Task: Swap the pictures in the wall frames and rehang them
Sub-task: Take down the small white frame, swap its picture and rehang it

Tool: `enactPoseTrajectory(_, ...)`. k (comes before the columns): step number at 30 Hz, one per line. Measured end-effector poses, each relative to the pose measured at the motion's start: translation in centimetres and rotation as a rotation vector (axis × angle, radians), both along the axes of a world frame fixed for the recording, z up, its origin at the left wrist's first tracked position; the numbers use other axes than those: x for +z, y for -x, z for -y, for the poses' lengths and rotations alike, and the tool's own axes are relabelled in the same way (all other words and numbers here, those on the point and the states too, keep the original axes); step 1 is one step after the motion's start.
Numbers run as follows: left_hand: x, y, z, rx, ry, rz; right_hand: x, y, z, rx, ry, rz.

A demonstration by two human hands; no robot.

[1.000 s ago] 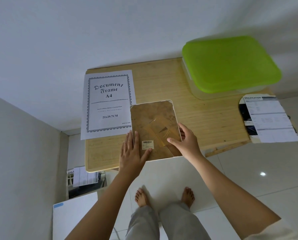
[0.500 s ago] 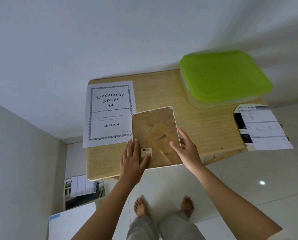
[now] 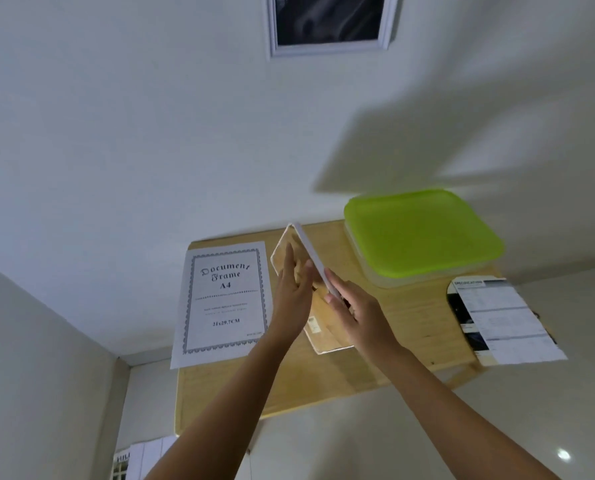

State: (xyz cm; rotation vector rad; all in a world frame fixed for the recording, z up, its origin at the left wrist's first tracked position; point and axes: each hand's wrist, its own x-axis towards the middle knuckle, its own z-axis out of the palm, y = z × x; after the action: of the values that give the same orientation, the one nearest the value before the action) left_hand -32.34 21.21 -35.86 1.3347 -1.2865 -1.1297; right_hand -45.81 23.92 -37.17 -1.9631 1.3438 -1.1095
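Observation:
A small white picture frame with a brown backing board is tilted up off the wooden table, its far edge raised and its back facing left. My left hand lies flat against the backing. My right hand grips the frame's white right edge. A second white frame with a dark picture hangs on the wall above, cut off by the top of the view. An A4 sheet printed "Document Frame A4" lies flat on the table's left part, overhanging its left edge.
A clear box with a lime-green lid stands at the table's back right. A printed specification sheet hangs over the right edge. More papers lie on the floor below the table's left corner.
The small frame, flat on the table before, is now lifted and tilted on edge between both hands. My view has swung upward, bringing the hanging wall frame into sight.

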Motion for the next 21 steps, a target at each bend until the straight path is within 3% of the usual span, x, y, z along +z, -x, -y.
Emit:
enactPoseTrajectory(9, 2.7, 0.0, 0.5, 0.019, 0.089, -0.209, 2.2, -0.7, 0.1, 0.009, 0.206, -0.163)
enactPoseTrajectory(17, 2.0, -1.2, 0.5, 0.057, 0.054, -0.238, 0.8, -2.6, -0.5, 0.015, 0.203, -0.126)
enactPoseTrajectory(21, 2.1, -2.0, 0.6, 0.110, 0.047, -0.296, 0.8, -3.5, -1.2, 0.095, 0.105, -0.107)
